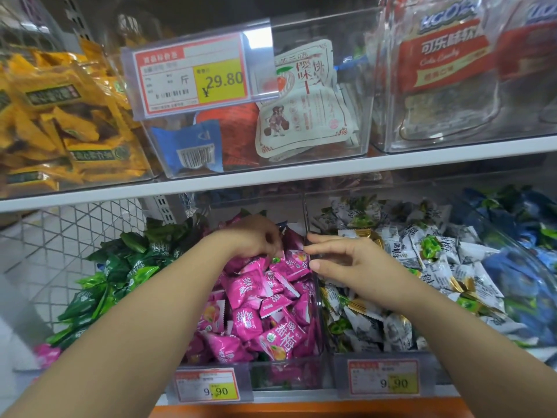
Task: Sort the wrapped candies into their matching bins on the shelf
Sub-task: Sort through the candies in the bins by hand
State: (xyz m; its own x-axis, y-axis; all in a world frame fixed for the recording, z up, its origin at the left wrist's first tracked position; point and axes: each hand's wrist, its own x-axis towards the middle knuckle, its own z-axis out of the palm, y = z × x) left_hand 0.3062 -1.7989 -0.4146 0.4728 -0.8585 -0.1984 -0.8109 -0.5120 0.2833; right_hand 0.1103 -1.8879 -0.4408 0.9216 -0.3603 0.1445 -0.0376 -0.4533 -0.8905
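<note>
The left hand (pixel 253 239) is at the back of the pink candies (pixel 256 300), fingers curled down into the pile. Whether it pinches one I cannot tell, as the fingertips are hidden. The right hand (pixel 340 260) hovers above the clear divider (pixel 306 218) btw. the pink bin and the white candies (pixel 422 257). Its fingers are nearly straight, thumb apart, w/ nothing in it.

Risks, in my opinion: the pink pile is heaped high, so digging at the back can push pieces over the divider into the white ones, or over the front edge. Also the wrappers look slippery, so a weak pinch can drop a piece in a wrong bin, e.g. among the green candies (pixel 120 267) on the left.
</note>
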